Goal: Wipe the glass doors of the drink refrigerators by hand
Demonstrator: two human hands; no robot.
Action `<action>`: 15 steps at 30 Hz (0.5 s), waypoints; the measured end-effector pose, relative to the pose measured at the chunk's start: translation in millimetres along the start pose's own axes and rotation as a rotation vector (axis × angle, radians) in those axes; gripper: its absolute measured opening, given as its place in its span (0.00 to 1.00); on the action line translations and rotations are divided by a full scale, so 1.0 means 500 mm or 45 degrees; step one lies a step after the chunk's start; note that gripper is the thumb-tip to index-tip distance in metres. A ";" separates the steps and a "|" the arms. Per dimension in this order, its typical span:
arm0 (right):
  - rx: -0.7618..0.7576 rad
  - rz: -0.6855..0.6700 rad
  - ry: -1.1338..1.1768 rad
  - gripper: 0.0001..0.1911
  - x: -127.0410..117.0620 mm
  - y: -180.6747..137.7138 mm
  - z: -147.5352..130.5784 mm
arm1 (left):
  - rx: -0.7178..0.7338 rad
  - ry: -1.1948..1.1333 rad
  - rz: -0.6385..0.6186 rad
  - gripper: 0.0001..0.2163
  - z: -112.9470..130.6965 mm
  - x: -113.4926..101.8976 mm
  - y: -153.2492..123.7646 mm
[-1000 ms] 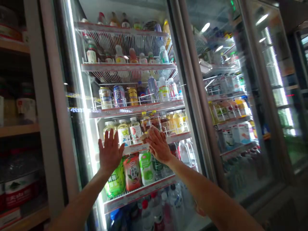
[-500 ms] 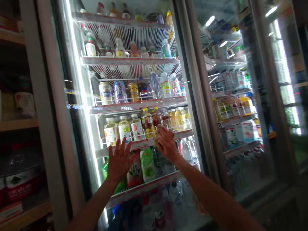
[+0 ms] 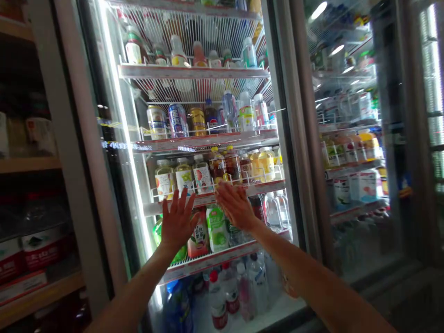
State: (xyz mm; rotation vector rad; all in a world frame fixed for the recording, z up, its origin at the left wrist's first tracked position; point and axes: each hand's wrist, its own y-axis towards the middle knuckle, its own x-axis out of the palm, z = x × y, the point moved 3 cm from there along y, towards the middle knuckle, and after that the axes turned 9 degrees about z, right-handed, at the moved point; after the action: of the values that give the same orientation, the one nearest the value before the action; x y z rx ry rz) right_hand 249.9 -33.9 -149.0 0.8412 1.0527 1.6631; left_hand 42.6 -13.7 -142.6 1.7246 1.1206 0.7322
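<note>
Both my hands lie flat against the glass door [image 3: 274,115] of a lit drinks fridge. My left hand [image 3: 177,220] is open with fingers spread, in front of a green bottle [image 3: 160,236] and a red-labelled bottle [image 3: 199,238] on the lower shelf. My right hand [image 3: 236,205] is open too, fingers pointing up and left, level with the wire shelf [image 3: 215,198] that carries small juice bottles [image 3: 183,175]. A white and green bottle [image 3: 217,227] shows between my two hands. Neither hand holds anything.
Cans [image 3: 177,119] and bottles fill the upper shelves; water bottles [image 3: 255,282] stand at the bottom. A second fridge [image 3: 350,152] with cartons and bottles stands to the right. Wooden shelves [image 3: 27,164] with dim goods are on the left.
The view has tilted down and shifted, so the shelves sit higher in frame. Both hands stay flat on the glass; the left hand slid right and down relative to the bottles.
</note>
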 end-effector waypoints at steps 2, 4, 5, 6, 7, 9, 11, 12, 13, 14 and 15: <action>0.222 0.090 -0.132 0.23 -0.031 -0.026 0.081 | -0.006 0.005 -0.019 0.28 0.002 0.000 0.001; 0.528 0.279 -0.245 0.25 -0.057 -0.047 0.151 | -0.013 0.019 -0.055 0.27 0.003 0.002 0.004; 0.637 0.357 -0.271 0.27 -0.061 -0.053 0.162 | -0.012 0.025 -0.058 0.27 0.004 0.003 0.005; 0.697 0.403 -0.277 0.28 -0.060 -0.057 0.155 | -0.006 0.027 -0.053 0.28 0.005 0.003 0.006; 0.687 0.391 -0.248 0.29 -0.052 -0.058 0.132 | 0.001 0.026 -0.041 0.28 0.006 0.002 0.007; 0.468 0.228 -0.114 0.29 -0.031 -0.061 0.060 | -0.002 0.018 -0.013 0.28 0.009 -0.002 0.002; 0.166 0.028 0.032 0.29 -0.022 -0.076 0.007 | -0.025 -0.001 -0.027 0.27 0.013 -0.005 -0.014; 0.109 0.000 0.043 0.28 -0.028 -0.088 0.006 | -0.031 -0.011 -0.046 0.27 0.017 -0.006 -0.024; 0.141 0.034 0.002 0.28 -0.040 -0.100 0.022 | -0.034 -0.016 -0.071 0.27 0.020 -0.007 -0.036; 0.248 0.119 -0.078 0.29 -0.054 -0.112 0.051 | -0.037 -0.012 -0.095 0.26 0.024 -0.007 -0.047; 0.384 0.219 -0.168 0.29 -0.068 -0.122 0.081 | -0.042 0.001 -0.115 0.26 0.027 -0.006 -0.056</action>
State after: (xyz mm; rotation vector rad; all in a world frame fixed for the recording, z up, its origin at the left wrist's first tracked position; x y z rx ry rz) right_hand 317.7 -45.4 -191.0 1.2521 1.1826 1.5850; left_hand 42.7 -17.0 -173.6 1.6357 1.1725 0.6918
